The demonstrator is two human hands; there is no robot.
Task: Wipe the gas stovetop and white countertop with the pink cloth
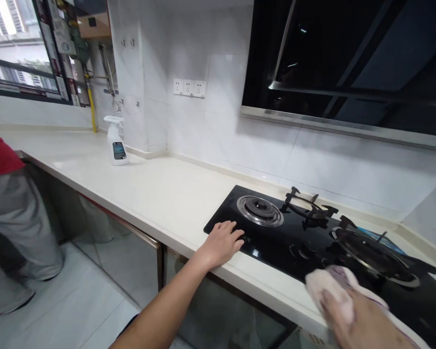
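A black glass gas stove (269, 245) is set into the cream countertop. My left hand (223, 245) rests with fingers spread on the stove's front left corner. My right hand (363, 315) grips a pale, purple-edged cloth (329, 286) at the front of the stove, near the knobs (305, 249); the hand is slightly blurred. The left burner (260, 210) is bare of its pan support. That black pan support (310, 206) sits off the burner, toward the back middle of the stove. Another support stands over the right burner (378, 257).
A white spray bottle (116, 143) stands on the countertop (160, 189) toward the left. Above the stove hangs a black range hood (349, 63). A person in a red top and grey trousers (18, 218) stands at far left. A blue flat item (381, 240) lies behind the right burner.
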